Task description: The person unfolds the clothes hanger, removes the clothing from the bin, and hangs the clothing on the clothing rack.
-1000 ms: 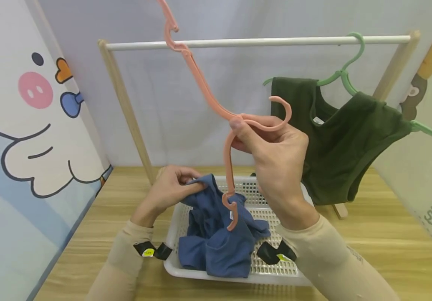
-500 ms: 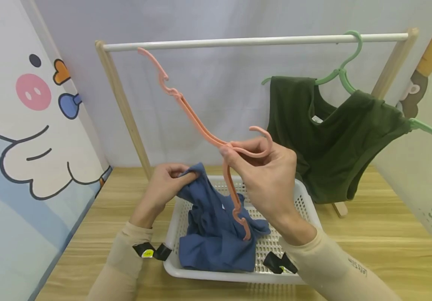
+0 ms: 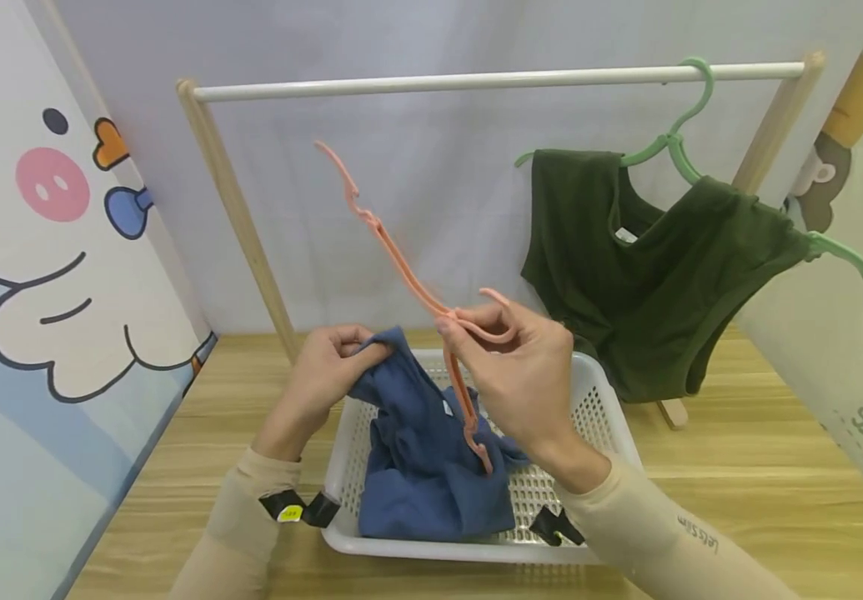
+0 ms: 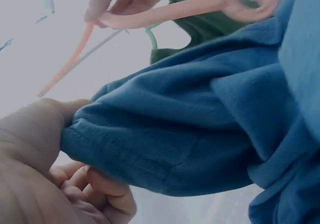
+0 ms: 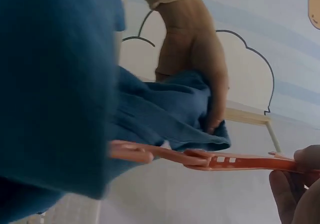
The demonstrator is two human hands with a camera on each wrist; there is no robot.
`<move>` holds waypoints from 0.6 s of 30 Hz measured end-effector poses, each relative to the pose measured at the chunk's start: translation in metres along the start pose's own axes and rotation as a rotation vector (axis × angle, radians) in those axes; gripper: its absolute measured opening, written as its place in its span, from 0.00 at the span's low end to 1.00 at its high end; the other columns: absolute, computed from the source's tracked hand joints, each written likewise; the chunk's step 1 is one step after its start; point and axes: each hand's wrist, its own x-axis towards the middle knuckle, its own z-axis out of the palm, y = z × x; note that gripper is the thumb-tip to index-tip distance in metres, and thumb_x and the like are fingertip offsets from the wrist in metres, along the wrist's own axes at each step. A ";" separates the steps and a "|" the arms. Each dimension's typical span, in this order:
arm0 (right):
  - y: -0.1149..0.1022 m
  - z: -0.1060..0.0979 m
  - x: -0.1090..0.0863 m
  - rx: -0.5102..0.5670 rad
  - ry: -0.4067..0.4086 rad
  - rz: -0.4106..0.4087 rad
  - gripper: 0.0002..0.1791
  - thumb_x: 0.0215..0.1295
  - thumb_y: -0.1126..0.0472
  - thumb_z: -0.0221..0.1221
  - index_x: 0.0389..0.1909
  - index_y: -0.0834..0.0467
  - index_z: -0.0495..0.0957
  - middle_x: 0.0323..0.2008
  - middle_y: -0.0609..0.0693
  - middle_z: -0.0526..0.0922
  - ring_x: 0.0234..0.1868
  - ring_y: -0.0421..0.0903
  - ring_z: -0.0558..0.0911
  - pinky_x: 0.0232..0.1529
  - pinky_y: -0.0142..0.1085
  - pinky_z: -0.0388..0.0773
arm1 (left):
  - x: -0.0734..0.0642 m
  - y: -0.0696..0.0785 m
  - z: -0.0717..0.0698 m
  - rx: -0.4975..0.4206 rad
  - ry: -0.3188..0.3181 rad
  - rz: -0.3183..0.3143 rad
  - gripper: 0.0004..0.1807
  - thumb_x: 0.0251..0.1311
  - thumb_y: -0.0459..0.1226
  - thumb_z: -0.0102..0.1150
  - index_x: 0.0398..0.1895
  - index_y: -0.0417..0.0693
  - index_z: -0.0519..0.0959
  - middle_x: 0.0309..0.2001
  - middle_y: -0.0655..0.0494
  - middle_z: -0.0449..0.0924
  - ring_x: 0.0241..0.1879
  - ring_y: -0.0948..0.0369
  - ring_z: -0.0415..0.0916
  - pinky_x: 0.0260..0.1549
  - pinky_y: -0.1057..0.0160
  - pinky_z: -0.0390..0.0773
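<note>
Sleeves of pale beige fabric run up from the bottom of my head view, each with a black strap at the wrist. Nearest me sits a white perforated basket [image 3: 596, 400] on the wooden tabletop [image 3: 739, 467], and a blue garment [image 3: 423, 467] lies heaped in it. My left hand [image 3: 322, 379] has its fingers curled round a raised fold of that garment, thumb pressed against the cloth; the left wrist view shows the hem [image 4: 150, 154] bunched between thumb and fingers [image 4: 105, 194]. My right hand [image 3: 521, 367] pinches a pink hanger [image 3: 401, 267] at the base of its hook, thumb and forefinger closed on the plastic, the other fingers curled beneath. One arm of the hanger points down and touches the blue cloth; the other slants up and left into the air. In the right wrist view I see the slotted end of that hanger [image 5: 220, 160] just beside the gripped fold. Behind the basket stands a wooden-legged rack with a white rail [image 3: 476, 80]. A green hanger [image 3: 682, 142] hooks over it at the right, carrying a dark green sleeveless top [image 3: 626, 275]. A grey sheet hangs behind, and cartoon-printed panels close both sides.
</note>
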 end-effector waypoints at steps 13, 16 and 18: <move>0.006 -0.050 0.009 0.035 -0.145 0.139 0.04 0.71 0.74 0.72 0.39 0.68 0.85 0.31 0.60 0.93 0.31 0.49 0.94 0.76 0.36 0.69 | 0.002 0.000 -0.018 -0.053 0.224 0.022 0.14 0.79 0.42 0.68 0.32 0.47 0.86 0.22 0.64 0.78 0.27 0.62 0.75 0.35 0.63 0.77; -0.001 -0.068 0.022 0.055 -0.142 0.150 0.06 0.72 0.72 0.72 0.39 0.69 0.84 0.31 0.60 0.93 0.32 0.49 0.94 0.70 0.34 0.75 | 0.001 0.000 -0.021 -0.057 0.213 0.034 0.13 0.79 0.42 0.68 0.33 0.49 0.89 0.29 0.63 0.82 0.37 0.59 0.78 0.47 0.60 0.79; -0.005 -0.079 0.032 0.082 -0.153 0.165 0.07 0.73 0.70 0.72 0.40 0.69 0.83 0.31 0.60 0.93 0.32 0.51 0.94 0.68 0.33 0.75 | 0.001 0.001 -0.022 -0.055 0.177 0.046 0.11 0.79 0.41 0.68 0.36 0.50 0.91 0.34 0.63 0.85 0.41 0.58 0.80 0.51 0.60 0.79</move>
